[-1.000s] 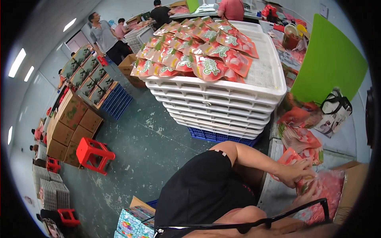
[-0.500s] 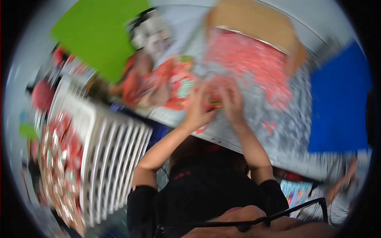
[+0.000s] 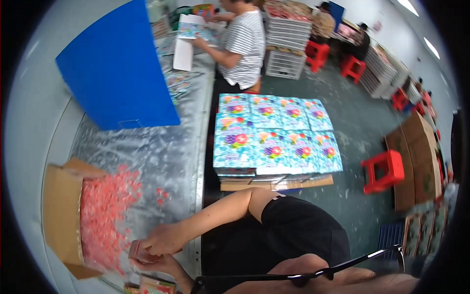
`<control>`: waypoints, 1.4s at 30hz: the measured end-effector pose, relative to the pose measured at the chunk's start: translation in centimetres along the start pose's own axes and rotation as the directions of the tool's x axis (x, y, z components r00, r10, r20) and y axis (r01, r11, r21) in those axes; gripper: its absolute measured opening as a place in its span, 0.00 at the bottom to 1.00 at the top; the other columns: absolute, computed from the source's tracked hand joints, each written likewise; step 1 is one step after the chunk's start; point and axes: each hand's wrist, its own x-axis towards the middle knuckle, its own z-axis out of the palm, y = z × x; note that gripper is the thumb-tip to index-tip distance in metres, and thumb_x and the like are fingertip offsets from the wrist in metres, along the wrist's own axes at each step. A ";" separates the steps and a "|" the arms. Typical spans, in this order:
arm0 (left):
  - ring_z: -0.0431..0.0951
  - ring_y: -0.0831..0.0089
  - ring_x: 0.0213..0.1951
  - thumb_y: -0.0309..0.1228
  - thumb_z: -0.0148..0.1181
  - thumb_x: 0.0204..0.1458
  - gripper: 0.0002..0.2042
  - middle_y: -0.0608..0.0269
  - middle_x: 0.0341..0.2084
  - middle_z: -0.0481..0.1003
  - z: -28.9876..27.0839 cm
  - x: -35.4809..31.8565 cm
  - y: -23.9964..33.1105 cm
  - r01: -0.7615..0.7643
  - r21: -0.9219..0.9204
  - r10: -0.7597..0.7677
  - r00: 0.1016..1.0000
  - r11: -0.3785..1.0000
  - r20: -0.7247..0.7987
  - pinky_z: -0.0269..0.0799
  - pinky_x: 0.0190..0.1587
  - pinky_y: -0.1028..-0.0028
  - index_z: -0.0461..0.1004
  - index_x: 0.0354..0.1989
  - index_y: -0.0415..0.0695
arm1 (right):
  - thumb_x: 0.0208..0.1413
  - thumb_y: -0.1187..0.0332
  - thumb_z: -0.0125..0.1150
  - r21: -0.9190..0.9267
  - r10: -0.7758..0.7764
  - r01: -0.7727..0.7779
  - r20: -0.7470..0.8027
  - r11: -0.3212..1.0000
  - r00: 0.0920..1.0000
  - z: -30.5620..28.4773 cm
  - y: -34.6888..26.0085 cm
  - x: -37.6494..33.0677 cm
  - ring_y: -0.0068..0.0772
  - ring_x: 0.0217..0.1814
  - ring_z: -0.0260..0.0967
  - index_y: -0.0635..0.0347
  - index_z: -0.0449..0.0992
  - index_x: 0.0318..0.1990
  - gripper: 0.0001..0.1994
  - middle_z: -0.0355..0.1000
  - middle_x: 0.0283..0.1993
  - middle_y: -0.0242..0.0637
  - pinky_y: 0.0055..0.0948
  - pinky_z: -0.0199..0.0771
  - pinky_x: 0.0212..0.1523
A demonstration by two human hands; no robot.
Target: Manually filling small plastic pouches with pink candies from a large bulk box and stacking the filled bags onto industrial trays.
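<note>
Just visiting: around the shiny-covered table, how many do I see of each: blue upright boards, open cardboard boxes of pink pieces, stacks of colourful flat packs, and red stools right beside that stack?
Blue upright board: 1
Open cardboard box of pink pieces: 1
Stack of colourful flat packs: 1
Red stool beside that stack: 1
Total: 4

I am seeing four red plastic stools (image 3: 383,170) standing on the floor and one blue divider board (image 3: 117,68) standing on the table. I am working beside one open cardboard box (image 3: 61,215) and one stack of colourful flat packs (image 3: 274,142), ten showing on top.
</note>
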 end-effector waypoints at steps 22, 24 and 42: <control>0.57 0.60 0.65 0.21 0.73 0.41 0.48 0.51 0.62 0.55 -12.1 -6.8 1.6 0.626 0.035 -0.601 0.761 0.779 -0.244 0.54 0.67 0.62 0.46 0.70 0.37 | 0.55 0.39 0.57 -0.306 0.647 -0.652 -0.134 0.693 0.751 8.1 19.4 1.6 0.57 0.78 0.39 0.39 0.57 0.71 0.38 0.48 0.76 0.40 0.67 0.34 0.72; 0.57 0.60 0.65 0.21 0.73 0.41 0.48 0.51 0.62 0.55 -12.5 -7.5 0.9 0.625 0.080 -0.592 0.767 0.777 -0.247 0.54 0.67 0.61 0.46 0.70 0.37 | 0.57 0.39 0.55 -0.299 0.616 -0.610 -0.087 0.733 0.783 8.5 17.6 0.5 0.55 0.78 0.39 0.39 0.58 0.71 0.36 0.49 0.75 0.37 0.67 0.32 0.72; 0.59 0.61 0.64 0.20 0.72 0.40 0.48 0.52 0.61 0.56 -11.8 -6.8 1.5 0.639 0.018 -0.626 0.759 0.769 -0.177 0.59 0.65 0.63 0.47 0.69 0.41 | 0.58 0.60 0.56 -0.184 0.416 -0.415 -0.035 0.891 0.909 6.2 15.2 -7.0 0.50 0.75 0.49 0.48 0.64 0.67 0.28 0.59 0.71 0.40 0.49 0.41 0.75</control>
